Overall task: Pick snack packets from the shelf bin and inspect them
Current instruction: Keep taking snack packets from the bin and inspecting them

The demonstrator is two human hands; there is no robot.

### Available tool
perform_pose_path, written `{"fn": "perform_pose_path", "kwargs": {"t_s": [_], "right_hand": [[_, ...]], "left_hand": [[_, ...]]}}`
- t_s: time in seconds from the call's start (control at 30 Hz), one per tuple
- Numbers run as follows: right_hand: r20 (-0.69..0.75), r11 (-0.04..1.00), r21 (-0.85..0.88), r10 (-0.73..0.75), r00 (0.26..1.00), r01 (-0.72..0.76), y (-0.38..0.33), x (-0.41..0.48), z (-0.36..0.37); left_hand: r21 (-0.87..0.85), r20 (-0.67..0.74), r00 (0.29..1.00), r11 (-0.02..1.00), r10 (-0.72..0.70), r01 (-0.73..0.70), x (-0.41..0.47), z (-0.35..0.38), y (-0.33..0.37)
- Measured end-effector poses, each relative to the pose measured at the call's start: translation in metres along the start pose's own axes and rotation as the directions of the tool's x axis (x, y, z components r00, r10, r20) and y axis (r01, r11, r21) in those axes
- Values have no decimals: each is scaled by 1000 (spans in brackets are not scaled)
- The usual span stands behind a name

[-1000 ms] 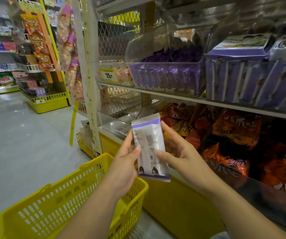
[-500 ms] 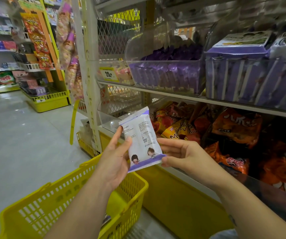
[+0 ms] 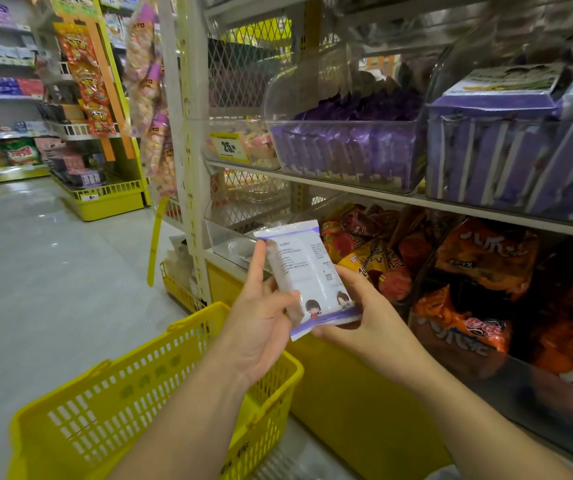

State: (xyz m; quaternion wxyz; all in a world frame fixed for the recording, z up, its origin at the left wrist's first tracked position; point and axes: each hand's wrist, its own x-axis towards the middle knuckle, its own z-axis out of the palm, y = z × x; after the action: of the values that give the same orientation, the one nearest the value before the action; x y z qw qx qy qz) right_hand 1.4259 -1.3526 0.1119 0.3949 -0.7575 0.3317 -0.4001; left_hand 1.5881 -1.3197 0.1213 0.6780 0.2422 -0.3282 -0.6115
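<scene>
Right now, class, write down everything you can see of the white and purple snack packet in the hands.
The snack packet is a glossy white plastic pouch with purple bands at its crimped ends, fine print and two cartoon figures near the lower end. It is tilted, top leaning left, printed side to the camera. The left hand holds its left edge, the right hand its lower right corner.

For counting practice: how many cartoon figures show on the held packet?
2. Both are near the lower purple edge of the packet: one by the left hand, one by the right hand. Its hidden side may carry more.
</scene>
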Motion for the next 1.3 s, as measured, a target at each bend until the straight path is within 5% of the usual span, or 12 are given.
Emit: {"fn": "perform_pose_path", "kwargs": {"t_s": [0.13, 0.23, 0.5, 0.73, 0.87, 1.0, 1.3], "right_hand": [[129, 972, 196, 103, 986, -127, 1, 2, -6], [150, 835, 483, 219, 964, -265, -4, 5, -11], [214, 632, 679, 316, 924, -373, -2, 7, -9], [238, 671, 655, 252, 938, -347, 3, 7, -10], [18, 846, 487, 237, 971, -216, 0, 7, -6], [-129, 889, 430, 233, 964, -157, -8, 6, -5], [40, 941, 330, 62, 997, -72, -14, 0, -5]], "left_hand": [[229, 35, 996, 969, 82, -88, 0, 0, -5], [432, 125, 987, 889, 106, -150, -4, 2, -5], [501, 216, 976, 855, 28, -136, -7, 0, -4], [587, 187, 982, 804, -15, -100, -9, -4, 6], [620, 124, 988, 771, 88, -146, -6, -6, 4], [664, 26, 986, 734, 167, -142, -4, -7, -7], [759, 91, 995, 650, -43, -42, -4, -4, -16]]}}
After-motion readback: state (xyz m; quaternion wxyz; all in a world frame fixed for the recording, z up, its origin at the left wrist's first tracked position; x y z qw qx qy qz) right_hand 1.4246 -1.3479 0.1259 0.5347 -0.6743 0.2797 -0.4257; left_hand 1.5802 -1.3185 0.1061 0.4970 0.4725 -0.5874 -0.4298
